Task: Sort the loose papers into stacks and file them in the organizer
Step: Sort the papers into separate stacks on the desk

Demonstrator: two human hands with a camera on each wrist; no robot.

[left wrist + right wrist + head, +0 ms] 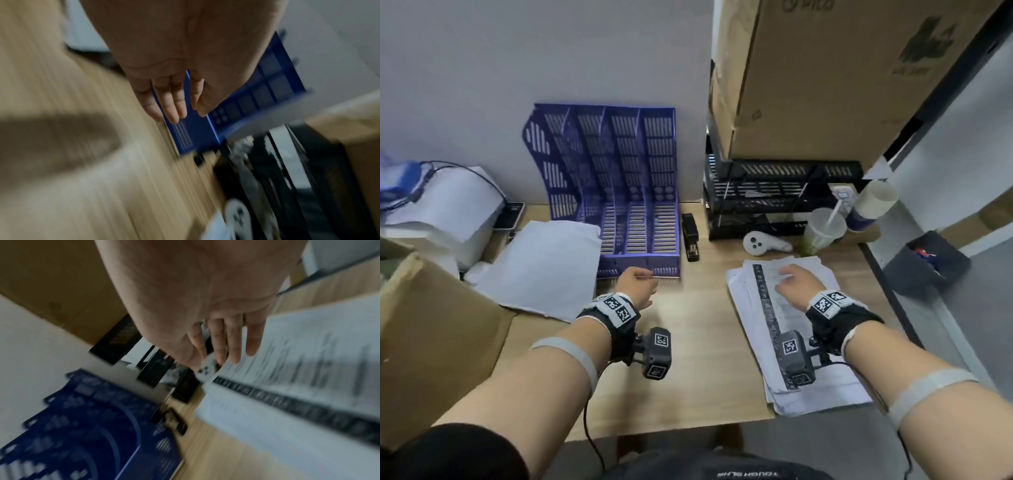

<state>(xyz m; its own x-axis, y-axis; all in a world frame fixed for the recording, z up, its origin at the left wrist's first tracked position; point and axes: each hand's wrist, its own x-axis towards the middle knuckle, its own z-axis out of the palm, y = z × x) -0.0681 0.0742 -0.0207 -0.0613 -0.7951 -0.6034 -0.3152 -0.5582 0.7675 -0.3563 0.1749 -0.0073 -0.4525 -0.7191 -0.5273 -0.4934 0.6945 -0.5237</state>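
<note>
- Desk [698, 342]: wood top; the task looks barely started, nothing filed.
- Organizer [616, 192]: blue slotted rack at the back against the wall, every visible slot empty.
- Papers [801, 346]: printed sheets in a loose, skewed pile on the right side of the desk, edges uneven, no separate stacks yet.
- Blank sheets [548, 267]: white pile to the left, overlapping the organizer's front left corner; may also need sorting, can't tell.
- Right hand [796, 286]: over the top of the papers, fingers out straight and relaxed, grasping nothing; contact unclear, wrist view blurred.
- Left hand [635, 282]: at the organizer's front lip, fingers straight, holding nothing.
- Left to do: split the pile, square the stacks, slot them in.
</note>
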